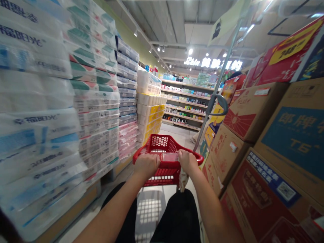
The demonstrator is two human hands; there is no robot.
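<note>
A red plastic shopping cart (160, 143) with a latticed basket stands right before me. Its red handle bar (169, 157) runs across the near side. My left hand (147, 166) is wrapped around the left part of the bar. Around the right part closes my right hand (187, 161). Below the right hand hangs a pale patterned piece of cloth or soft bag (183, 180); whether the hand holds it too, I cannot tell. The part of the basket floor that shows through the lattice has nothing I can make out on it.
Tall stacks of wrapped paper rolls and tissue packs (93, 91) line the left on a low platform. Cardboard cartons (249, 111) are piled along the right, close to the cart. A metal sign pole (217, 84) rises beside them. Shelves of small goods (186, 101) stand ahead.
</note>
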